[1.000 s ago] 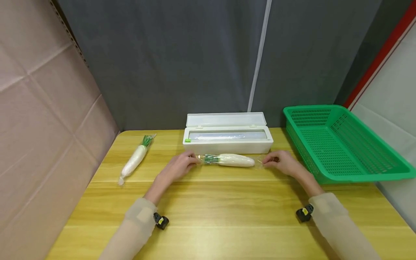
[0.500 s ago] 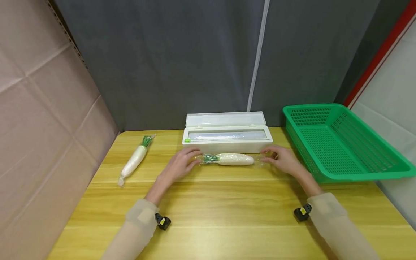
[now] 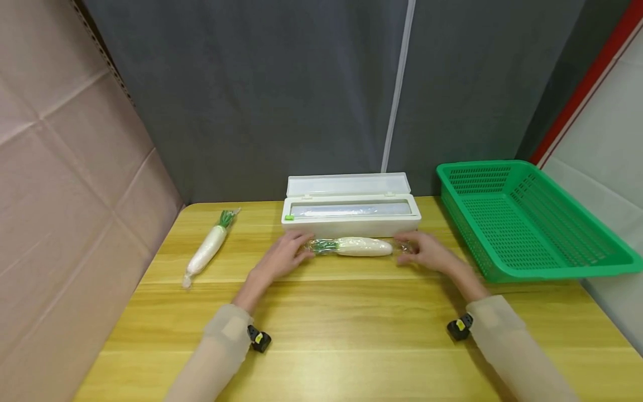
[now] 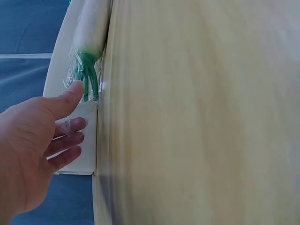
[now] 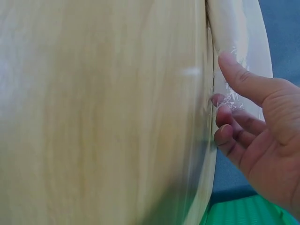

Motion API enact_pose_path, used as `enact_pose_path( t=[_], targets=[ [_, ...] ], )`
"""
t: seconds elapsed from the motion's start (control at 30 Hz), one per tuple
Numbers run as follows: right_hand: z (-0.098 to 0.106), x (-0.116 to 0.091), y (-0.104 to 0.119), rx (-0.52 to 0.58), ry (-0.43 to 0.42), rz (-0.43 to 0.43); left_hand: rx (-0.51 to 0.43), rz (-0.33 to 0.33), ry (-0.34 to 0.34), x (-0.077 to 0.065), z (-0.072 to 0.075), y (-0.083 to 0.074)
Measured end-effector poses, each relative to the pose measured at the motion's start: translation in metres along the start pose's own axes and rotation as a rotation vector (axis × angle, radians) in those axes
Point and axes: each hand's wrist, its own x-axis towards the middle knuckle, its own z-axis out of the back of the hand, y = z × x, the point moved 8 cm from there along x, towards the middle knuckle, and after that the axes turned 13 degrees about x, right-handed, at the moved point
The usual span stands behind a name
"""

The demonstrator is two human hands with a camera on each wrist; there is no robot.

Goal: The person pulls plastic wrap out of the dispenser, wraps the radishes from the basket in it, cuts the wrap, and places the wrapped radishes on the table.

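A white radish (image 3: 364, 246) with green tops lies crosswise in front of the white box, wrapped in clear film. At its leafy end, my left hand (image 3: 283, 258) has thumb and fingers apart; in the left wrist view the thumb (image 4: 70, 101) is by the green stems (image 4: 88, 77), with film near the fingers. At the root end, my right hand (image 3: 427, 251) is also spread; the right wrist view has crumpled film (image 5: 229, 101) touching its fingers, the thumb (image 5: 243, 79) held apart from them. A second wrapped radish (image 3: 208, 248) lies at the table's left.
Behind the radish stands a long white cling film box (image 3: 351, 226), its lid (image 3: 349, 184) up and a film roll (image 3: 351, 210) inside. A green basket (image 3: 502, 273) stands at the right. A dark curtain (image 3: 251, 111) hangs behind the wooden table (image 3: 351, 329).
Both hands' fingers have loosened from their pinch on the film ends. Both hands have moved inward, the right one to the left, closer to the radish. The radish has barely moved.
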Motion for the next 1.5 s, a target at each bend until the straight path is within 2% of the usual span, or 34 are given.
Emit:
enact_pose_path(
  t=[0.1, 0.23, 0.4, 0.6, 0.8, 0.97, 1.17, 1.33, 1.5],
  targets=[
    [-0.003, 0.001, 0.002, -0.018, 0.01, 0.021, 0.003, 0.007, 0.029, 0.0, -0.004, 0.001],
    [-0.006, 0.003, 0.0, -0.028, 0.027, -0.007, 0.013, 0.012, 0.054, 0.001, -0.008, 0.002],
    [-0.006, 0.005, -0.003, -0.06, 0.021, -0.047, 0.033, -0.015, 0.035, 0.002, -0.006, -0.001],
    [-0.003, 0.006, 0.003, -0.087, -0.017, 0.025, 0.053, -0.052, -0.012, 0.002, 0.001, -0.002],
    [0.004, 0.002, 0.014, -0.098, -0.094, 0.101, -0.031, -0.007, -0.002, 0.001, 0.01, 0.001],
    [0.008, -0.002, 0.014, -0.065, -0.14, 0.053, -0.134, 0.048, 0.057, 0.0, 0.012, 0.002],
    [0.012, -0.008, 0.022, 0.079, -0.176, 0.046, -0.298, 0.029, 0.055, -0.003, 0.016, 0.0],
    [0.019, -0.012, 0.03, 0.085, -0.234, 0.063, -0.435, 0.01, 0.076, -0.008, 0.02, -0.003],
    [0.022, -0.015, 0.037, 0.077, -0.253, 0.091, -0.474, 0.004, 0.112, -0.013, 0.025, -0.008]
  ],
)
